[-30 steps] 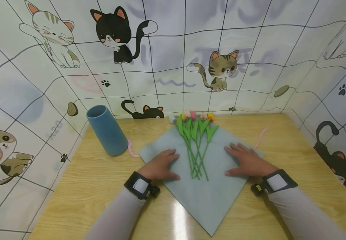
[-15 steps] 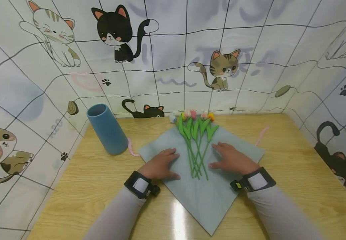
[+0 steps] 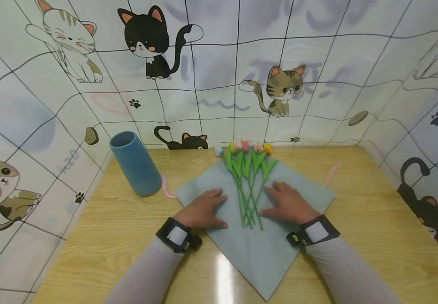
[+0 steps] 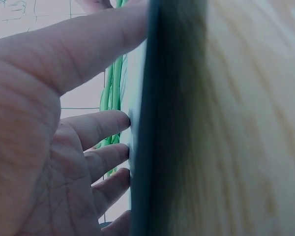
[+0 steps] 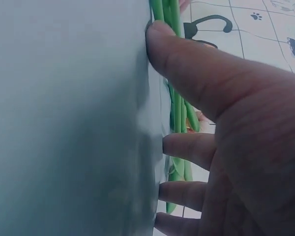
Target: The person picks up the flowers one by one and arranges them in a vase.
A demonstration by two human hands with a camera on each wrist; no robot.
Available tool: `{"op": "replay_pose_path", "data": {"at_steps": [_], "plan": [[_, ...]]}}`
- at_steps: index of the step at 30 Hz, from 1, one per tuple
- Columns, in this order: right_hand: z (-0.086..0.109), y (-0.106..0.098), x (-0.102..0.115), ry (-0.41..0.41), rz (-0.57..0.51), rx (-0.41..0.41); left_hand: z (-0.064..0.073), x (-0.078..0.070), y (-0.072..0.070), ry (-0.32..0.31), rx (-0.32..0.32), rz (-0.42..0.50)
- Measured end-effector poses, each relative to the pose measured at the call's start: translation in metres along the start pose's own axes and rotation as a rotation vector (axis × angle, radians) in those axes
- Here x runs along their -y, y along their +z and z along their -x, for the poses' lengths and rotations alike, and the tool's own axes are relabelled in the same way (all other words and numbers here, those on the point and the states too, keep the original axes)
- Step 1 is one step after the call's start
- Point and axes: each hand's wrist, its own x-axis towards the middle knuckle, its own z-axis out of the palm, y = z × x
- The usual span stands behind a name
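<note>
A sheet of grey-blue wrapping paper (image 3: 266, 253) lies on the table with one corner toward me. On it rests a bunch of artificial tulips (image 3: 247, 169), their green stems crossing and their pink, yellow, orange and blue heads at the far corner. My left hand (image 3: 203, 208) touches the paper's left part with fingers spread; in the left wrist view its fingertips (image 4: 122, 120) meet the sheet. My right hand (image 3: 289, 204) is close to the right of the stems, its fingertips (image 5: 173, 143) touching the paper in the right wrist view. Neither hand holds anything.
A blue vase (image 3: 135, 164) stands at the back left of the wooden table (image 3: 101, 236). Pink ribbon (image 3: 167, 188) pokes out at the paper's left corner, and another pink ribbon end (image 3: 332, 174) at its right. A cat-patterned cloth (image 3: 219, 84) backs the table.
My right hand has slid left across the paper to beside the stems. The left hand has stayed in place, and the tulips look nearly unmoved.
</note>
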Motion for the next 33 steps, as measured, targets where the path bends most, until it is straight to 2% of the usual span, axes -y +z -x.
{"op": "replay_pose_path", "data": {"at_steps": [6, 8, 10, 13, 16, 20, 25, 27, 30, 33], "plan": [[0.001, 0.001, 0.002, 0.011, 0.004, 0.002, 0.002, -0.002, -0.001, -0.007, -0.023, -0.018], [0.001, 0.002, 0.001, 0.012, 0.003, 0.003, 0.002, -0.002, -0.002, -0.007, -0.068, -0.036], [0.001, 0.003, 0.001, 0.015, -0.003, 0.005, 0.002, -0.002, -0.005, -0.012, -0.145, -0.059], [0.002, 0.003, 0.002, 0.014, -0.007, 0.003, 0.002, 0.000, -0.012, -0.028, -0.321, -0.063], [0.002, 0.003, 0.003, 0.017, -0.010, -0.002, 0.005, 0.005, -0.025, -0.036, -0.528, -0.007], [0.002, 0.002, 0.003, 0.022, -0.013, -0.007, 0.015, 0.014, -0.048, 0.013, -0.842, 0.082], [0.002, 0.003, 0.003, 0.031, -0.020, -0.002, 0.030, 0.034, -0.071, 0.060, -1.258, 0.068], [0.002, 0.002, 0.003, 0.030, -0.021, -0.003, 0.036, 0.043, -0.077, 0.037, -1.393, 0.066], [0.001, 0.002, 0.002, 0.027, -0.019, -0.004, 0.044, 0.060, -0.083, -0.032, -1.525, 0.090], [0.002, 0.003, 0.003, 0.026, -0.019, -0.008, 0.053, 0.076, -0.084, -0.134, -1.551, 0.146]]}}
